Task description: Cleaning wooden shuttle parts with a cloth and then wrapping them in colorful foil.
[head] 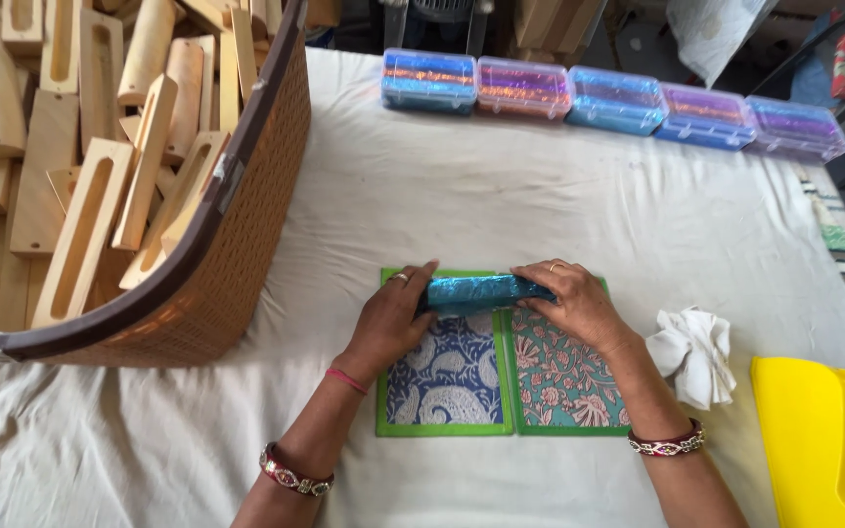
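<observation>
The shiny blue roll (481,291) lies crosswise on the open green-edged cloth folder (501,391), its long axis running nine to three o'clock; it sits at twelve o'clock from both wrists; the left hand (393,318) cups its nine o'clock end, fingers curled over it; the right hand (574,301) presses flat on its three o'clock end; both are equally near; a white rag (696,352) lies well apart at three o'clock.

both forearms reach forward; left hand (390,318) and right hand (574,301) lie palm-down, fingers curled inward, thumbs facing.
</observation>
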